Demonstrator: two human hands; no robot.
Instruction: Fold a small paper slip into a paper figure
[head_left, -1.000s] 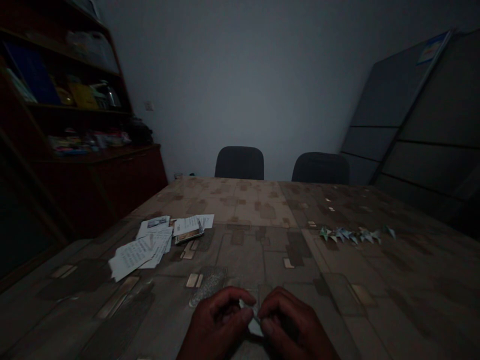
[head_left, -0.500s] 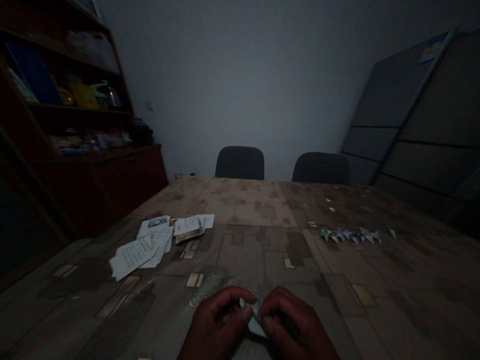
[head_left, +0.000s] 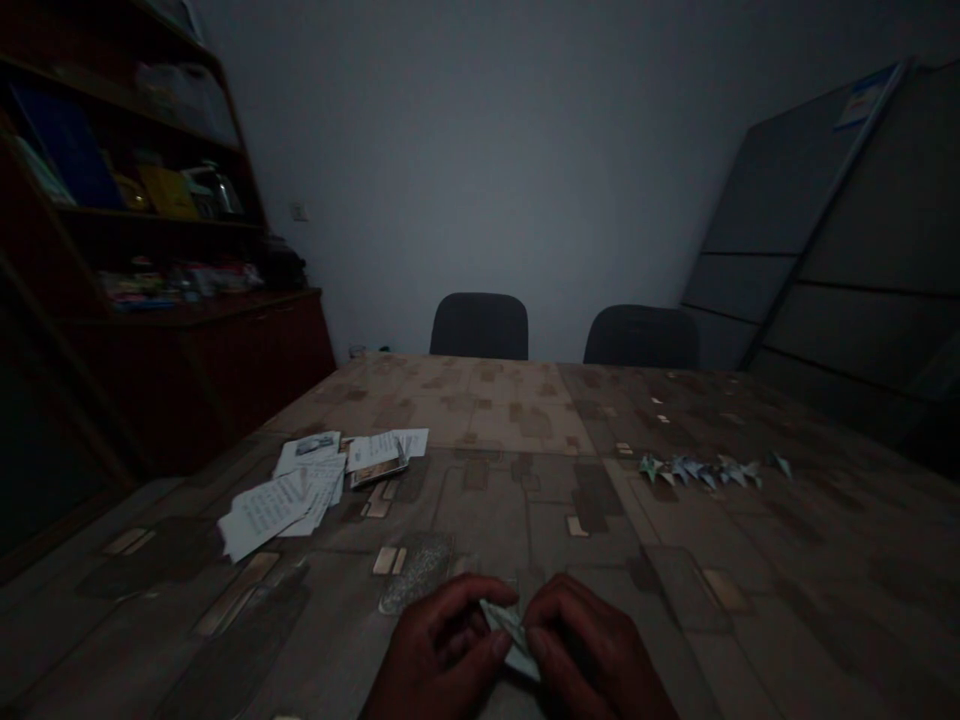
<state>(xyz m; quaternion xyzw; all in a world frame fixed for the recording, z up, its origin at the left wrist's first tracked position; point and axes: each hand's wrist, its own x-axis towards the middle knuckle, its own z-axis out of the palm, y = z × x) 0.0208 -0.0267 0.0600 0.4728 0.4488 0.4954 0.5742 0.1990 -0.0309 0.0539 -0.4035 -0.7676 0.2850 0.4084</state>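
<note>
At the near edge of the table, a small piece of folded paper [head_left: 517, 645], pale green-white, is pinched between my two hands. My left hand [head_left: 450, 645] grips its left side between thumb and index finger. From the other side, my right hand [head_left: 589, 650] holds it with thumb and curled fingers. A crease and a raised flap show between the fingertips; the rest is covered by my hands. Farther off to the right stands a row of several small folded paper figures [head_left: 697, 470].
Printed cards or paper sheets [head_left: 277, 510] lie spread at the left of the patterned tablecloth [head_left: 480, 510], beside a small stack of cards [head_left: 379, 455]. Two dark chairs [head_left: 480, 325] stand behind the table. A loaded shelf cabinet [head_left: 255, 340] is at the left.
The folded paper has turned a little between my fingers, and its raised flap shows more. Both hands have shifted slightly to the right.
</note>
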